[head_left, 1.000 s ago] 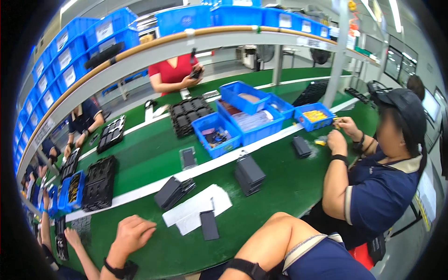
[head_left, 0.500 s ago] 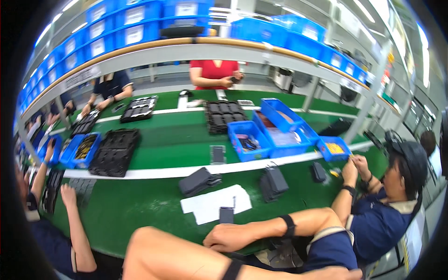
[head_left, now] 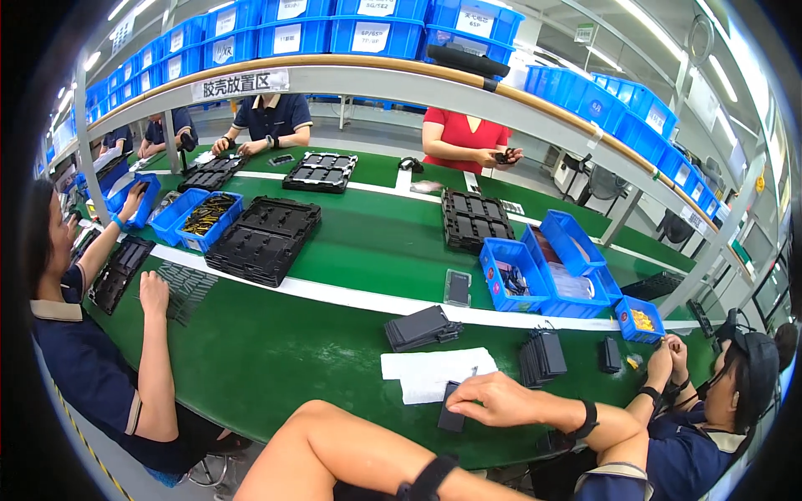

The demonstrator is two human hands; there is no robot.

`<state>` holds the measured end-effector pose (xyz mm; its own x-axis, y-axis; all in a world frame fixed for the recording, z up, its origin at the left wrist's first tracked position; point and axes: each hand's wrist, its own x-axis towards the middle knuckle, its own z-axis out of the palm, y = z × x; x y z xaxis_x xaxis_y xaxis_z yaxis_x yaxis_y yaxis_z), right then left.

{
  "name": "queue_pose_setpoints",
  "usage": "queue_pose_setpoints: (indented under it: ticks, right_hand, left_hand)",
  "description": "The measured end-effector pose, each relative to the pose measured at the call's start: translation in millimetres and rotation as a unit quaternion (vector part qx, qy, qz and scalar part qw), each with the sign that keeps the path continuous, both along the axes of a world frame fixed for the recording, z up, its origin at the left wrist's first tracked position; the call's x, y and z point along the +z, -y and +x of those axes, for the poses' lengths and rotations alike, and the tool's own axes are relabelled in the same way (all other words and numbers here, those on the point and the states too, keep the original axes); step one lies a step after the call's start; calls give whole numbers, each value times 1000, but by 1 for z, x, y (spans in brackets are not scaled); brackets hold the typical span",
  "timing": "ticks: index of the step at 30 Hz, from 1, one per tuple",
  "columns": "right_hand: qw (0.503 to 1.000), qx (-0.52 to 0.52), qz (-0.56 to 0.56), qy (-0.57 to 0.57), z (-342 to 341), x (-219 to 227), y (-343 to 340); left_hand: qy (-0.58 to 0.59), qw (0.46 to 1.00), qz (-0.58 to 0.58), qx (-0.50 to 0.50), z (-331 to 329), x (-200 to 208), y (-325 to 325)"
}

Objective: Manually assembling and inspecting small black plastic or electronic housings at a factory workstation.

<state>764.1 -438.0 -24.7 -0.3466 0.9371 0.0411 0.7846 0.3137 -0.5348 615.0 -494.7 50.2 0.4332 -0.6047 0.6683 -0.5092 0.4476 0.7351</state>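
My right hand point(head_left: 494, 401) comes in from the right, with a black band around its wrist. Its thumb and fingers are bent together at the edge of a dark rectangular pack point(head_left: 451, 417), just below a white paper sheet point(head_left: 434, 371). The hand covers part of the pack's right side. My left forearm point(head_left: 359, 434) crosses the lower edge, with a black strap near the wrist. Below the frame, the left hand is cut off. A leaning stack of dark packs point(head_left: 418, 327) lies behind the paper, and another stack point(head_left: 541, 357) stands to its right.
Blue bins point(head_left: 518, 280) and a black tray stack point(head_left: 263, 242) line the white strip on the green table point(head_left: 334, 342). A shelf beam point(head_left: 368, 71) spans above. Co-workers sit close at left point(head_left: 92, 359) and right point(head_left: 693, 442); a person in red point(head_left: 464, 138) is opposite.
The view has swung left. My right hand has risen from the table's near edge to the dark pack, which has shifted nearer and tilted. My left hand has left the frame.
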Motion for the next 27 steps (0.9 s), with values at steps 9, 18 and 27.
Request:
queue_pose_setpoints:
  ticks: [9, 18, 27]
  right_hand:
    - [998, 0, 53, -17, -13, 17, -35]
    - [997, -22, 72, 8, -11, 6, -44]
    - [993, -18, 118, 6, -19, 5, -47]
  left_hand:
    - [25, 884, -5, 466, 87, -54, -2]
    - [160, 842, 37, 514, 72, -36, 13]
    - [400, 684, 116, 599, 65, -20, 37]
